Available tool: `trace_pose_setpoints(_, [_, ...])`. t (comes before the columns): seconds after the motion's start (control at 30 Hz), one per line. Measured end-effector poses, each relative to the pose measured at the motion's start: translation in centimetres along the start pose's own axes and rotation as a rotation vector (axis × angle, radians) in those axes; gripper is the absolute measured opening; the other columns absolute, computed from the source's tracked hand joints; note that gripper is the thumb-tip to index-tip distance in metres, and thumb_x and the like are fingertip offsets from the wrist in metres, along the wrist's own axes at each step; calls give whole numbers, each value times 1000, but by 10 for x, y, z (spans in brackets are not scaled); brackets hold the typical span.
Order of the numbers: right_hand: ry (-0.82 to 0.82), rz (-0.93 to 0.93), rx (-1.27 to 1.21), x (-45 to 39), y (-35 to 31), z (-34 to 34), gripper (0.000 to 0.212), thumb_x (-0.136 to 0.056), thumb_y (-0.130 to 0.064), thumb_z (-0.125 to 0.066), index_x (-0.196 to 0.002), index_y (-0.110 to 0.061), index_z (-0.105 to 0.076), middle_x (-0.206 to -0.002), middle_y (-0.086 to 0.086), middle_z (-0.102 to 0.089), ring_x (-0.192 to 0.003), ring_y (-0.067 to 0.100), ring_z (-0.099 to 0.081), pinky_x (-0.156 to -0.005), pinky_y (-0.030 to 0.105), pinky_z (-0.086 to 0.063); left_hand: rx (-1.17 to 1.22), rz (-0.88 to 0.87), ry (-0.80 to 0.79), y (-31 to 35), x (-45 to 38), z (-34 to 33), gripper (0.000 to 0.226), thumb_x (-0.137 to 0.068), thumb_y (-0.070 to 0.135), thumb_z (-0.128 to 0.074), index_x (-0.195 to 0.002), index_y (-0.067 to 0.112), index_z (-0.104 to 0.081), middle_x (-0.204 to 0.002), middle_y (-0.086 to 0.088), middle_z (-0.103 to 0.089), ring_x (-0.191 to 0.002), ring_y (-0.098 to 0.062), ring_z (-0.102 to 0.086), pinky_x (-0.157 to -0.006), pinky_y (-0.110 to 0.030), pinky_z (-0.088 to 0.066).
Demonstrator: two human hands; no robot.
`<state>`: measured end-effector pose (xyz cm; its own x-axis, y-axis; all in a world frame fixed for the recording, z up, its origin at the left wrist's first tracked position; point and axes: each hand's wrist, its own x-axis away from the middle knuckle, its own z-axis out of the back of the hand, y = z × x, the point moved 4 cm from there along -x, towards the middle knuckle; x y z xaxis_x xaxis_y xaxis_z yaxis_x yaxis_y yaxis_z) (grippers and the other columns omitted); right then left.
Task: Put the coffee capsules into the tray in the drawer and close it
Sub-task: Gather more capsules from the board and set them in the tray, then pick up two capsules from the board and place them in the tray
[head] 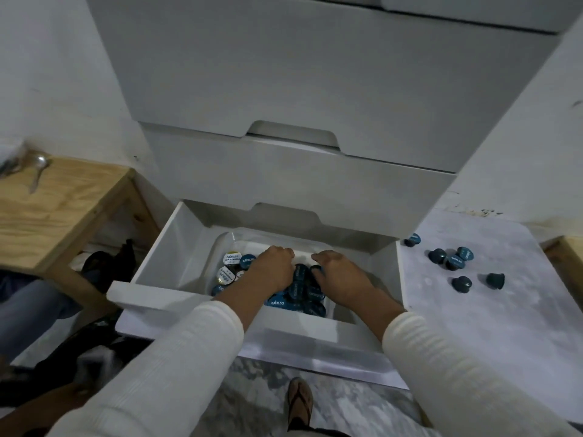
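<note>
White drawers back a half-done job: both hands, left hand (273, 267) and right hand (339, 274), curl down among coffee capsules (303, 294) in the tray (225, 241) of the open drawer (164, 247), their grip unclear, while loose capsules (454, 263) wait right.

left hand (273, 267), right hand (339, 272), both reaching forward, palms down

A spoon (38, 171) lies on the wooden table (56, 212); a sandalled foot (299, 402) below

White drawer chest (315, 89), pale walls (56, 74), wooden side table (56, 209) at left, marbled floor (258, 392), dim light
</note>
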<state>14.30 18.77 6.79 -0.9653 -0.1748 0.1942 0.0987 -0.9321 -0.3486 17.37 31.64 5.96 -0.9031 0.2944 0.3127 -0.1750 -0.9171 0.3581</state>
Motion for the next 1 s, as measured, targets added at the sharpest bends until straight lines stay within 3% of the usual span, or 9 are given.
trace_pose_setpoints(0.2, [147, -11, -16, 41, -11, 14, 48, -97, -28, -37, -139, -6, -31, -146, 14, -36, -136, 24, -31, -113, 32, -25, -103, -54, 234, 21, 39, 5, 43, -98, 20, -39, -137, 3, -34, -140, -15, -39, -129, -27, -36, -106, -36, -37])
trace_pose_setpoints(0.4, [272, -83, 69, 78, -5, 35, 51, -97, -37, -32, -141, -14, -25, -151, 8, -27, -139, 23, -28, -112, 35, -28, -134, -155, 418, 55, 65, 9, 49, -100, 25, -31, -142, 1, -24, -144, -15, -36, -133, -28, -32, -111, -34, -26])
trace_pose_setpoints(0.7, [409, -173, 52, 115, 53, 73, 49, -96, -34, -35, -139, -11, -31, -146, 8, -37, -134, 22, -36, -105, 35, -37, -78, -364, 438, 145, 74, 2, 49, -100, 21, -32, -144, 2, -22, -149, -14, -32, -138, -25, -29, -115, -31, -21])
trace_pose_setpoints(0.8, [416, -206, 75, 126, 86, 80, 47, -97, -32, -33, -140, -13, -30, -148, 6, -35, -136, 20, -33, -106, 33, -36, -54, -409, 435, 183, 67, -6, 47, -100, 24, -32, -143, 6, -25, -149, -10, -33, -136, -23, -30, -111, -31, -28])
trace_pose_setpoints(1.0, [375, -290, 57, 134, 177, 90, 44, -98, -30, -33, -139, -14, -33, -147, 5, -37, -133, 20, -38, -104, 36, -40, -58, -415, 343, 262, 28, -46, 47, -101, 27, -32, -145, 10, -24, -151, -7, -31, -139, -20, -28, -113, -29, -28])
